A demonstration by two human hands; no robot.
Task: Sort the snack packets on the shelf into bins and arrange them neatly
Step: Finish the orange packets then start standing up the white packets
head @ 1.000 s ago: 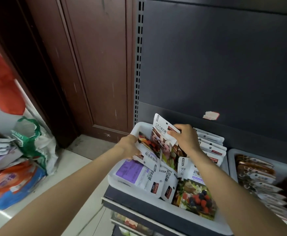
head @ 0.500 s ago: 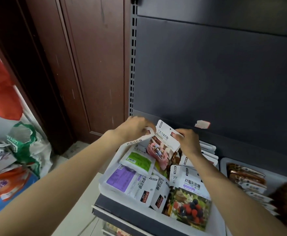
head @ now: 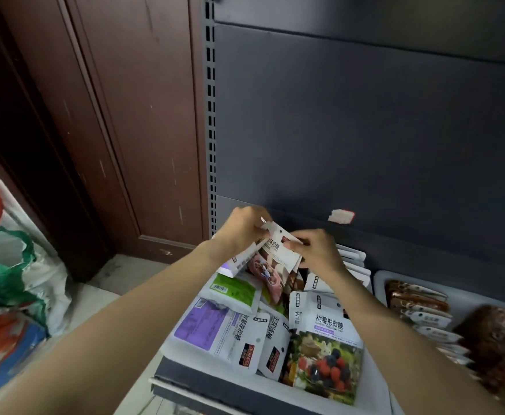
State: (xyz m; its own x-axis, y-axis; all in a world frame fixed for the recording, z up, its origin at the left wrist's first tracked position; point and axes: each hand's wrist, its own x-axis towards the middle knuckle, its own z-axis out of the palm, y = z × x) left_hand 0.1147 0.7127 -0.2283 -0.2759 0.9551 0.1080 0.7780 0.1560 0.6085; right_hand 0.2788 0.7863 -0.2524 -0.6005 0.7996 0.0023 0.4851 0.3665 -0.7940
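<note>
Two hands' grip — one packet between.

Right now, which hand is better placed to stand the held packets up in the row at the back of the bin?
Probably the right hand: it pinches the white packet directly beside the upright row of packets at the back of the white bin. The left hand holds packets further from that row.

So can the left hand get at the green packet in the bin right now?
Probably not right away: the left hand is busy gripping raised packets, though the green packet lies uncovered just below it.
</note>
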